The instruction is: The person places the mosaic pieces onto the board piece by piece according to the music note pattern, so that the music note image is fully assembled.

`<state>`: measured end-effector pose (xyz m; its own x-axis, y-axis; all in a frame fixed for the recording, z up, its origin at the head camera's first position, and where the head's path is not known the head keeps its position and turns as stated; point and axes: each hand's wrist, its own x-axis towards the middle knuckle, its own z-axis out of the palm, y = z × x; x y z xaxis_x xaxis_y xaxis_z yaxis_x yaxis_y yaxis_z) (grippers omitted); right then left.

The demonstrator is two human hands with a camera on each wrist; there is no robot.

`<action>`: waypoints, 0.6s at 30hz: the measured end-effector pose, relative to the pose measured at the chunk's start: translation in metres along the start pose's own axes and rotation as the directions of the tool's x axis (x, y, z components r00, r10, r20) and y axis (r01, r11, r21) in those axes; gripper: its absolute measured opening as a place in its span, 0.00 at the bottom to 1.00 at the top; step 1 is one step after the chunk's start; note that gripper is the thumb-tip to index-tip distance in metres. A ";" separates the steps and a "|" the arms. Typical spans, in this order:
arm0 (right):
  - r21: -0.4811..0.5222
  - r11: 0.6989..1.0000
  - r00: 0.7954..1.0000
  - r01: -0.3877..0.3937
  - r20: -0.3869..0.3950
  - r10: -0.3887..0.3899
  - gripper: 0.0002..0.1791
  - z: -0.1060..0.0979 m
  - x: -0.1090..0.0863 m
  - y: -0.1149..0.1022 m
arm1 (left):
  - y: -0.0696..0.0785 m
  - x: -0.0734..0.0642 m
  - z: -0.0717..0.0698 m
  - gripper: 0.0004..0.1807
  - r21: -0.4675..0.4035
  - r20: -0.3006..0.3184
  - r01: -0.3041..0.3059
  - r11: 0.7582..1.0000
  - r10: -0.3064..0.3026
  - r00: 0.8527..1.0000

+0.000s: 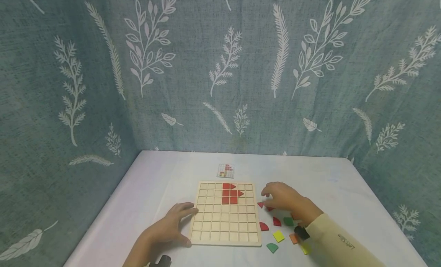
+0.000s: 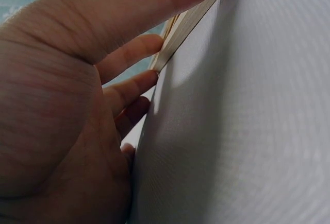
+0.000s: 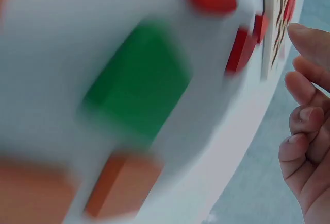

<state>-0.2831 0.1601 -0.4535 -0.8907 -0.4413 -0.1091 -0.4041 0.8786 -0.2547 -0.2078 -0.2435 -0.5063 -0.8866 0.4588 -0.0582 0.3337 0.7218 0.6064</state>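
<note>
A wooden grid board [image 1: 225, 225] lies in front of me, with several red squares and two red triangles [image 1: 240, 193] set in its upper middle cells. My left hand [image 1: 169, 223] rests along the board's left side, thumb by the near corner; the left wrist view shows its fingers [image 2: 131, 54] stretched to the edge. Right of the board, my right hand [image 1: 286, 198] hovers over loose pieces, nearest a small red triangle [image 1: 260, 205]. In the right wrist view its fingers [image 3: 304, 118] are loosely bent and nothing shows between them.
Loose pieces lie right of the board: red quarter-rounds [image 1: 263, 226], a green square [image 1: 288, 221], a green quarter-round [image 1: 272, 247], a yellow square [image 1: 278, 236] and an orange piece [image 1: 293, 238]. Beyond the board lies a pattern card [image 1: 225, 171]. Patterned cloth [image 1: 193, 117] surrounds the white table.
</note>
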 end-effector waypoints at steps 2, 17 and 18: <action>0.003 0.999 0.999 -0.043 0.004 0.043 0.15 -0.003 -0.008 0.011 | 0.001 -0.001 -0.001 0.57 -0.001 -0.001 -0.001 1.000 0.001 1.000; 0.044 0.984 0.983 -0.174 0.065 0.171 0.17 -0.016 -0.069 0.087 | -0.002 0.000 0.000 0.57 -0.011 -0.005 -0.030 0.999 0.030 1.000; 0.042 0.985 0.984 -0.170 0.066 0.167 0.17 -0.016 -0.071 0.089 | -0.002 0.000 0.000 0.57 -0.008 -0.007 -0.026 1.000 0.026 1.000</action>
<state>-0.2593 0.2727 -0.4534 -0.9301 -0.2992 -0.2130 -0.2376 0.9324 -0.2724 -0.2084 -0.2451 -0.5081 -0.8798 0.4739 -0.0366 0.3542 0.7051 0.6143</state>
